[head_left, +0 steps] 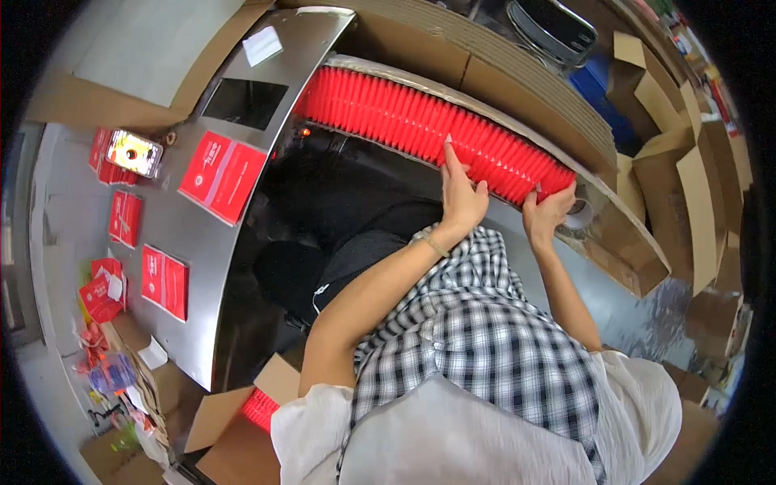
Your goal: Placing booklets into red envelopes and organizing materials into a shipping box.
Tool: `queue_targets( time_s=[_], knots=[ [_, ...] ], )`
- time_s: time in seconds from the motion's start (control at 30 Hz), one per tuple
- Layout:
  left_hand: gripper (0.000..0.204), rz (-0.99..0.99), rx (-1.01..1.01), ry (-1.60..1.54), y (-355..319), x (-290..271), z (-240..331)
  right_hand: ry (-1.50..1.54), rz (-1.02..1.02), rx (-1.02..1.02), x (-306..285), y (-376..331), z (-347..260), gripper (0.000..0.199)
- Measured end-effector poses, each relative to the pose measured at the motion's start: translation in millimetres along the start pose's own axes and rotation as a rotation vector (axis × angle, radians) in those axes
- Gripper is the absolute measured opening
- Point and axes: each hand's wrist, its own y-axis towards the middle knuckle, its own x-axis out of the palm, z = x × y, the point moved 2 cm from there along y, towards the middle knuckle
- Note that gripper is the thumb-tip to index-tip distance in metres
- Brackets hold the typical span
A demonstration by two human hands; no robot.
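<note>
A long row of thin red packets stands on edge, packed tightly in a shallow cardboard trough in front of me. My left hand is at the near side of the row, right of its middle. Its index finger stretches up against the packets, with the thumb held apart. At the row's right end, my right hand closes around the last packets, thumb on the near side and fingers at the end. A roll of tape lies in the trough just beyond that hand.
On the metal table at left lie flat red packs, a lit phone and a dark panel. Open cardboard boxes crowd the right. Another open box with red contents stands at lower left. A black device sits at the back.
</note>
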Motion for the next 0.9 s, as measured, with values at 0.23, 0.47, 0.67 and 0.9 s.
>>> queue_targets(
  time_s=[0.23,0.47,0.67,0.9],
  knots=[
    [0.087,0.282,0.134,0.378,24,-47,14,0.408,-0.097,0.008,-2,0,8,0.093],
    [0.148,-0.009,0.113,0.588,78,-48,29,0.189,0.025,-0.015,2,21,-34,0.111],
    [0.143,0.007,0.279,0.41,22,-64,51,0.609,-0.138,0.131,-64,-15,-35,0.125],
    [0.135,0.265,0.368,0.424,-68,-166,30,0.212,-0.222,-0.726,-99,-2,-102,0.134]
  ],
)
